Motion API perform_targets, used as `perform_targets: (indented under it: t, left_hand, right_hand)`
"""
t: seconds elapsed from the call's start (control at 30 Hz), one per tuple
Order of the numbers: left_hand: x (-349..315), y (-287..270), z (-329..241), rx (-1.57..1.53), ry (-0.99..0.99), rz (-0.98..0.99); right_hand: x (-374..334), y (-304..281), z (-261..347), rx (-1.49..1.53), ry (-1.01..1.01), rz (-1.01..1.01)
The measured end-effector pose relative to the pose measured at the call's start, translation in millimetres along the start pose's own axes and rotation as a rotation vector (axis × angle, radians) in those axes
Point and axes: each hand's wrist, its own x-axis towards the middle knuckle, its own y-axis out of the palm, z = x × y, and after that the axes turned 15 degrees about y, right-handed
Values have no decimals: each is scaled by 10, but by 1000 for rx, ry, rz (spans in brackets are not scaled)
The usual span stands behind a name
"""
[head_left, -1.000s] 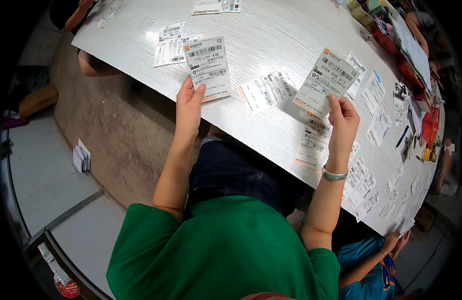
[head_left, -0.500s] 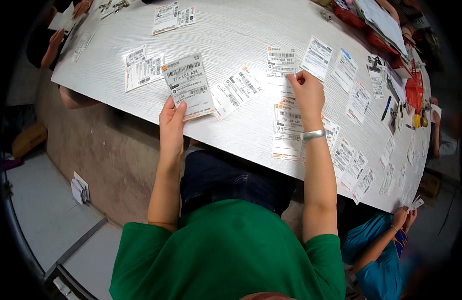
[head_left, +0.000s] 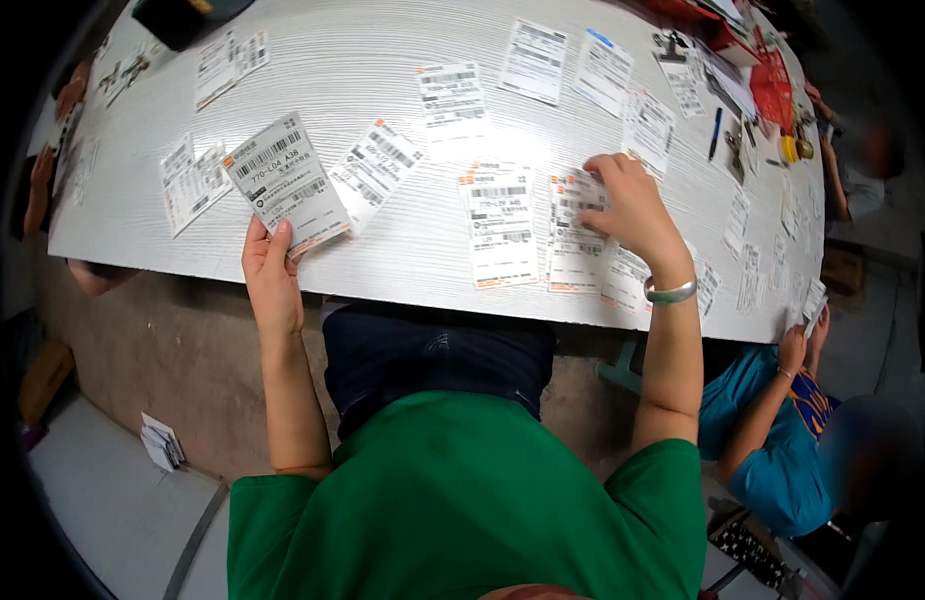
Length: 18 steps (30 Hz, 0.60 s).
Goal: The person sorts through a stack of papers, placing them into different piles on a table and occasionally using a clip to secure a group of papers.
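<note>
My left hand (head_left: 273, 265) pinches a white shipping label (head_left: 288, 185), possibly several stacked, thumb on its lower edge. It is raised a little at the front edge of the table. Another label (head_left: 378, 170) lies slantwise just right of it. My right hand (head_left: 633, 215), thumb and forefinger apart with nothing between them, hovers over a printed label (head_left: 575, 250) in the row along the front edge. Whether its fingertips touch that label I cannot tell. Left of that is a further label (head_left: 501, 235), and a single label (head_left: 453, 105) lies farther back.
The white table (head_left: 363, 60) bears more label piles (head_left: 193, 185) at left. At right are a blue pen (head_left: 716, 133), a black binder clip (head_left: 671, 45), a red basket (head_left: 771, 90) and a small yellow-capped jar (head_left: 795, 149). A co-worker in teal (head_left: 783, 460) sits at the right corner.
My right hand has let go of the label at the back and come nearer and rightward over the front row. The view has shifted; my left hand still holds its label.
</note>
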Motion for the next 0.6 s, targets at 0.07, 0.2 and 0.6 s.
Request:
perform_targets:
  t: [0.07, 0.2, 0.6]
  left_hand:
    - [7, 97, 13, 18, -8, 21]
    - [-19, 224, 38, 28, -25, 79]
    - [-191, 413, 87, -63, -148, 148]
  right_hand:
    - [-4, -3, 2, -49, -50, 39]
    - [60, 10, -90, -123, -63, 100]
    - [-341, -531, -175, 472, 17, 132]
